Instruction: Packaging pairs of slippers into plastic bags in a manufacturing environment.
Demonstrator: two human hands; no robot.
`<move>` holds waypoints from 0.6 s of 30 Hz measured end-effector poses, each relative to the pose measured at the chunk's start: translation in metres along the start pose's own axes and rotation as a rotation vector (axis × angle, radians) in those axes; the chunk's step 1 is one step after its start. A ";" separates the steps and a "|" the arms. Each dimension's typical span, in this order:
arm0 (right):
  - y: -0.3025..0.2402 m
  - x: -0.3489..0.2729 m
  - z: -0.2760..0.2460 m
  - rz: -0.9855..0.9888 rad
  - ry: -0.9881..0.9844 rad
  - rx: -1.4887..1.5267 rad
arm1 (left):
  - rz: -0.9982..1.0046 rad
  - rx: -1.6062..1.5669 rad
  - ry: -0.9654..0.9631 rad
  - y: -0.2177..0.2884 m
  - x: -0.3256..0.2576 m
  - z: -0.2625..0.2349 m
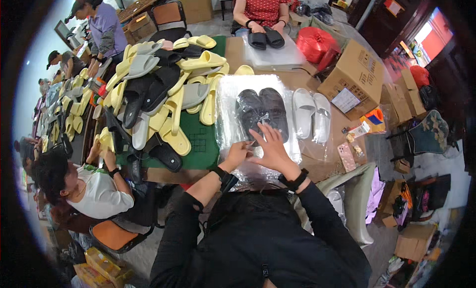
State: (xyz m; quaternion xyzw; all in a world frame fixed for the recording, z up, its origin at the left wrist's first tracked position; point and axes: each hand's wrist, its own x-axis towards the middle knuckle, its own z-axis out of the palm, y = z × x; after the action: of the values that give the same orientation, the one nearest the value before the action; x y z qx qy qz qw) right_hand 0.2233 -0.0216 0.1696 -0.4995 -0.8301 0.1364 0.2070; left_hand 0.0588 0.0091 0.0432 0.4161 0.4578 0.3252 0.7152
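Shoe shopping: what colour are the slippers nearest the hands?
The slippers look blackish, best in the head view.

Wall (37, 52) upper left: pale, bluish-white. Floor (201, 26): grey. Main table (317, 151): brown top, green mat (201, 134) over its left part. Dark long table (83, 148) further left. Seating: brown-backed chair (167, 13) beyond the main table, orange-seated chair (113, 236) lower left, patterned chair (430, 134) right. Dark door (369, 20) upper right; bright light at the doorway (425, 31) beside it.
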 end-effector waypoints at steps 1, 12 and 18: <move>0.007 -0.001 0.005 0.022 0.004 -0.014 | -0.023 0.079 0.025 0.013 -0.002 0.007; 0.027 -0.002 0.043 0.251 0.055 -0.248 | -0.035 -0.006 -0.114 0.039 -0.011 0.015; 0.028 -0.007 0.056 0.441 0.201 -0.281 | 0.012 0.001 -0.109 0.052 -0.014 0.017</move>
State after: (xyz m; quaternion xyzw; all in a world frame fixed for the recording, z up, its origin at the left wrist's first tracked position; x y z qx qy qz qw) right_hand 0.2209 -0.0165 0.1068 -0.7028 -0.6876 0.0115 0.1823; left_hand 0.0648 0.0156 0.0988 0.4360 0.4158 0.3061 0.7371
